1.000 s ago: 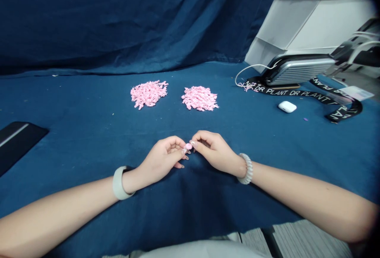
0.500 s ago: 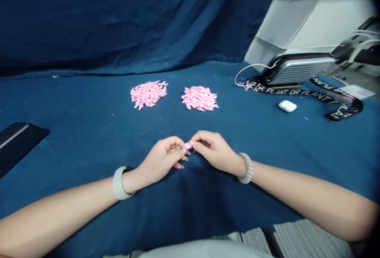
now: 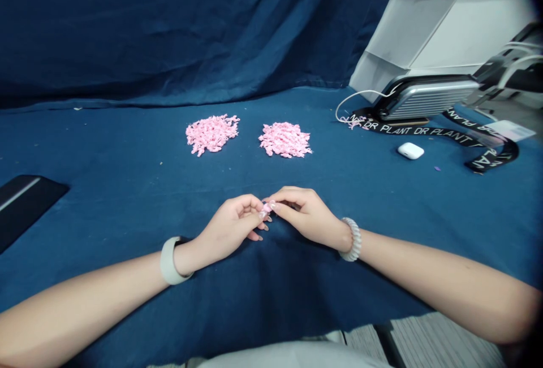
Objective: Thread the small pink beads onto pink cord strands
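Observation:
A small pink piece [image 3: 267, 208] is pinched between the fingertips of both hands, near the front of the blue cloth. My left hand [image 3: 231, 226] grips it from the left with thumb and index finger, its other fingers curled beneath. From the right, my right hand [image 3: 307, 213] closes thumb and index finger on its other side. The fingertips cover most of the piece, so its exact kind does not show. Farther back lie two heaps of small pink twisted pieces, a left heap [image 3: 211, 134] and a right heap [image 3: 285, 139].
On the right, a black lettered lanyard [image 3: 407, 128] lies before a silver ribbed device [image 3: 432, 101] with a white cable. A white earbud case [image 3: 410, 151] sits near the lanyard. At the left edge is a dark flat object [image 3: 29, 204]. Blue cloth [image 3: 127, 198] covers the table.
My right fingertips have shifted slightly left over the pink piece, with the index finger reaching farther across it. My left hand and the heaps look almost unchanged.

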A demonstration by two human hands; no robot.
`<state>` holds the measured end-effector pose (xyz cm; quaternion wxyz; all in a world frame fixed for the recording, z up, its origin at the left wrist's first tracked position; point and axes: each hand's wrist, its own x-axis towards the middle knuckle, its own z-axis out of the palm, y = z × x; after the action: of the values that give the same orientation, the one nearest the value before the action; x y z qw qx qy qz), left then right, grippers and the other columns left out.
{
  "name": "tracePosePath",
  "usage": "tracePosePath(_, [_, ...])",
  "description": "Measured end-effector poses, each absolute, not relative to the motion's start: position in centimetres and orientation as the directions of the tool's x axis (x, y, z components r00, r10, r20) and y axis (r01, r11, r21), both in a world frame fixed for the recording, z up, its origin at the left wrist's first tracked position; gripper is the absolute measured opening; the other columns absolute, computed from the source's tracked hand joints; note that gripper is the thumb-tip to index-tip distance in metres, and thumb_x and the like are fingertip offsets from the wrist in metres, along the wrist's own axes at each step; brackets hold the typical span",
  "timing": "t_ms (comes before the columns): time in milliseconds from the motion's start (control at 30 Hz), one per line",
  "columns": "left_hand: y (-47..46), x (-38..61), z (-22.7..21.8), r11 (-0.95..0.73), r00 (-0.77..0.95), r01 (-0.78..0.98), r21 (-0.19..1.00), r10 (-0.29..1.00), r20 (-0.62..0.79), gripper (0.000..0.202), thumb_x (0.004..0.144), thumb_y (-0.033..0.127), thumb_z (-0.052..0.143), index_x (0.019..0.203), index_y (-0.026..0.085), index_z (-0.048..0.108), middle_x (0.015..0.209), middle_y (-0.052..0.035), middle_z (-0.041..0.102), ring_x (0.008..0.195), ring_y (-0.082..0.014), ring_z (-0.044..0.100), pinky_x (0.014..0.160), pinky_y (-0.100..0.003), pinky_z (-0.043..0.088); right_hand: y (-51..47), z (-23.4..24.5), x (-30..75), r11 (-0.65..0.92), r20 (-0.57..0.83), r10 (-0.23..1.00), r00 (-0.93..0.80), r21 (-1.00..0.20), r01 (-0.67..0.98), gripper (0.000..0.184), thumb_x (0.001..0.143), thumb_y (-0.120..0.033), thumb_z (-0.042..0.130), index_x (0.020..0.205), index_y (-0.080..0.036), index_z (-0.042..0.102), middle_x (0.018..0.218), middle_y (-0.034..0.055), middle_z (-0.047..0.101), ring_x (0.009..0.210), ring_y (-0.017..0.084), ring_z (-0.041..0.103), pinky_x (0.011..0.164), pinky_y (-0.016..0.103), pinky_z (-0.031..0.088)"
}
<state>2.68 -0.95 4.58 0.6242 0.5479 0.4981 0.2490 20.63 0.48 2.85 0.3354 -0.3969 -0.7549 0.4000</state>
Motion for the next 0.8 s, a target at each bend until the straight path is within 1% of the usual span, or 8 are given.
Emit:
tracePosePath(133, [-0.96,2.6,4.58,0.271,0.384,0.223,0.936,0.858,-0.34,0.023,0.078,0.036,0.052,0.082,0.013,0.052,0.08,-0.0022,0.057,0.071,-0.0083,0.058,0.057,-0.018,0.052,0.57,2.83,20.76,0.381,0.207,0.865,-0.456,-0.863,0.331,0.021,0.084,-0.027,0.049,0.085,-0.017,0.067,0.085,0.0022,0.064,0.078,0.007,0.057,0.072,0.019,0.044])
tracePosePath(233, [-1.0,2.66,4.64,0.267,0.383,0.232,0.935,0.859,-0.34,0.024,0.076,0.036,0.054,0.081,0.013,0.052,0.078,-0.0022,0.057,0.07,-0.0083,0.057,0.056,-0.017,0.051,0.57,2.63,20.7,0.364,0.192,0.871,-0.452,-0.871,0.331,0.021,0.084,-0.028,0.049,0.086,-0.017,0.068,0.086,0.0022,0.064,0.078,0.007,0.058,0.072,0.019,0.044])
tracePosePath(333, [-1.03,2.73,4.66,0.27,0.377,0.243,0.932,0.859,-0.347,0.023,0.076,0.035,0.054,0.08,0.012,0.051,0.074,-0.0013,0.056,0.067,-0.0075,0.057,0.054,-0.016,0.05,0.52,2.38,20.59,0.312,0.156,0.891,-0.426,-0.893,0.324,0.025,0.082,-0.031,0.052,0.099,-0.018,0.065,0.091,0.0031,0.064,0.078,0.008,0.058,0.07,0.019,0.046])
tracePosePath(400, [-1.04,2.72,4.63,0.268,0.38,0.25,0.93,0.856,-0.349,0.023,0.076,0.035,0.054,0.079,0.012,0.051,0.072,-0.001,0.056,0.066,-0.0071,0.056,0.054,-0.016,0.05,0.51,2.34,20.57,0.313,0.158,0.892,-0.424,-0.892,0.326,0.03,0.082,-0.033,0.052,0.106,-0.019,0.063,0.094,0.0037,0.064,0.079,0.009,0.059,0.069,0.019,0.047])
tracePosePath(533, [-1.07,2.65,4.64,0.275,0.38,0.229,0.934,0.858,-0.346,0.023,0.076,0.035,0.053,0.081,0.013,0.051,0.074,-0.0014,0.056,0.067,-0.0073,0.056,0.055,-0.016,0.051,0.56,2.7,20.67,0.402,0.222,0.843,-0.49,-0.865,0.3,0.025,0.084,-0.031,0.049,0.096,-0.018,0.068,0.092,0.0037,0.065,0.083,0.009,0.059,0.077,0.02,0.046])
tracePosePath(667, [-1.09,2.66,4.79,0.282,0.381,0.203,0.937,0.859,-0.342,0.023,0.076,0.034,0.054,0.084,0.013,0.052,0.079,-0.0019,0.056,0.071,-0.0081,0.057,0.056,-0.018,0.052,0.59,3.05,20.72,0.392,0.219,0.846,-0.487,-0.874,0.288,0.024,0.085,-0.028,0.048,0.093,-0.018,0.069,0.09,0.0031,0.066,0.083,0.008,0.06,0.079,0.02,0.046])
tracePosePath(800, [-1.03,2.76,4.76,0.286,0.362,0.221,0.932,0.863,-0.351,0.024,0.075,0.035,0.055,0.083,0.013,0.052,0.077,-0.0019,0.056,0.069,-0.0078,0.056,0.054,-0.017,0.051,0.53,2.87,20.7,0.387,0.21,0.846,-0.489,-0.874,0.294,0.025,0.085,-0.029,0.048,0.094,-0.018,0.068,0.091,0.0034,0.065,0.084,0.009,0.059,0.08,0.021,0.046])
